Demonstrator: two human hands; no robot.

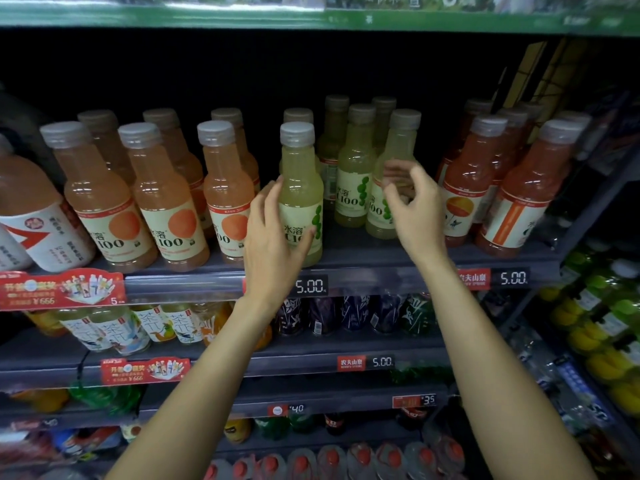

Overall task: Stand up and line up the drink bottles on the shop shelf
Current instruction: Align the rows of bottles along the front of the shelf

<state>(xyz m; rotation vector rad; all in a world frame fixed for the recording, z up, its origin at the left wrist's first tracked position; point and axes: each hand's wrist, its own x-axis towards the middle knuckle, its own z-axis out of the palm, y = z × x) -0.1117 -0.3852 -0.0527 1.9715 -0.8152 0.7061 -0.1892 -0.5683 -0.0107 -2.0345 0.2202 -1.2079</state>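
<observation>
Nearest to us, our left hand is on the front yellow-green bottle, fingers straight up its left side and the thumb low on its label, so it is more a steadying touch than a tight grip. This bottle stands upright at the front edge of the shelf, right in the middle of our view. Our right hand, at about 3 o'clock from it, is loosely curled and holds nothing; it hovers in front of the next yellow-green bottle, and we cannot tell if it touches. We think these bottles are full, so a bit heavy, with smooth plastic that could slip. The wide middle with the paper label looks like the best place to hold, not the thin neck. Farther left, at 9 o'clock, stand the orange bottles, some leaning a little in our wide view. At 3 o'clock are the red bottles. Price tags run along the shelf edge. Behind the bottles it is dark, and there is little room between them, so a bump could tip one.
</observation>
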